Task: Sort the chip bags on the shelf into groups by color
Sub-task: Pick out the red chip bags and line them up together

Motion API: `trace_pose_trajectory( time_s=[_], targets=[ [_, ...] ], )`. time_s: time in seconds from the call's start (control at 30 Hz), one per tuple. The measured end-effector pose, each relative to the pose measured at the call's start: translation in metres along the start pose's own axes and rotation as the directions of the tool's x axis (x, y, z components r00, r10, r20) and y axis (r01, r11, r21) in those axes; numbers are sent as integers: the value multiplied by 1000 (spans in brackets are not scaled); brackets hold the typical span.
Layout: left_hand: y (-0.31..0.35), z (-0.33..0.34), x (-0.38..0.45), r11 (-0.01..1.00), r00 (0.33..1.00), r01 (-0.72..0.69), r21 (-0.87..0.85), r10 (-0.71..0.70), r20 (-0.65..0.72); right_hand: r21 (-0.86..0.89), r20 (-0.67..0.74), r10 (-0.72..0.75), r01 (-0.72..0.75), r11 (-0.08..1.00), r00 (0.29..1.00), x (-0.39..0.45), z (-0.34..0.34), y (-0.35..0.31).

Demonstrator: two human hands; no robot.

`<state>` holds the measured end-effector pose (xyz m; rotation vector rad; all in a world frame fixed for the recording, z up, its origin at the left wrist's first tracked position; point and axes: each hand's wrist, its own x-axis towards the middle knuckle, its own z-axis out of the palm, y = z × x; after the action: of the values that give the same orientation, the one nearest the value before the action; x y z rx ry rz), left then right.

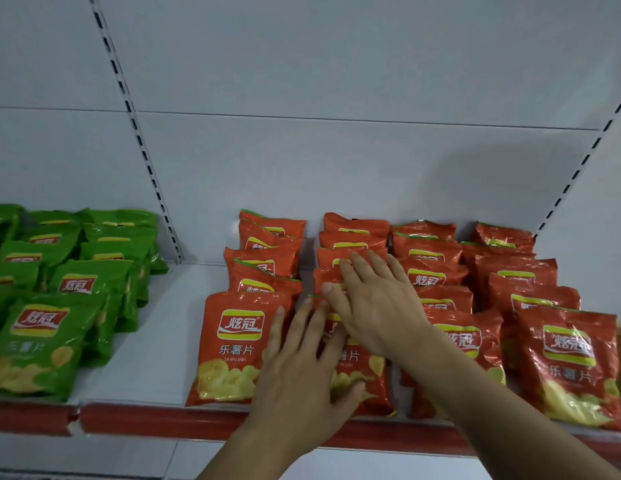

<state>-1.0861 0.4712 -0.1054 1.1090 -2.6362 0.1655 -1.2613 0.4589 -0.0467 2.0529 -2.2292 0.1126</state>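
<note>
Red bag (233,344) reads 炫冠, 乐薯片, "Le shu pian".

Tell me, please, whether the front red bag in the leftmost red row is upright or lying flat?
Leaning back, not flat: the front red bag shows its whole printed face.

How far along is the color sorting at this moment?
Mostly done: green bags grouped left, red bags in rows right, no strays visible. In hand: left hand and right hand lie flat on the second red row. Left: straightening only, apparently.
</note>
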Motion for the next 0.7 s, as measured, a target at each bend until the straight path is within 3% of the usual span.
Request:
trace_pose_trajectory(
  time_s=[0.23, 0.53, 0.7],
  targets=[
    [5, 16, 5, 1000, 1000, 3, 19, -3, 11, -16, 140, 23, -21, 1000, 990, 14, 16, -4],
    [6, 9, 8, 1000, 1000, 20, -7, -20, 11, -31, 59, 68, -66, 997, 996, 29, 1, 1],
    [8, 11, 7, 1000, 999, 25, -16, -24, 47, -29, 155, 77, -73, 997, 985, 46, 13, 7]
  ],
)
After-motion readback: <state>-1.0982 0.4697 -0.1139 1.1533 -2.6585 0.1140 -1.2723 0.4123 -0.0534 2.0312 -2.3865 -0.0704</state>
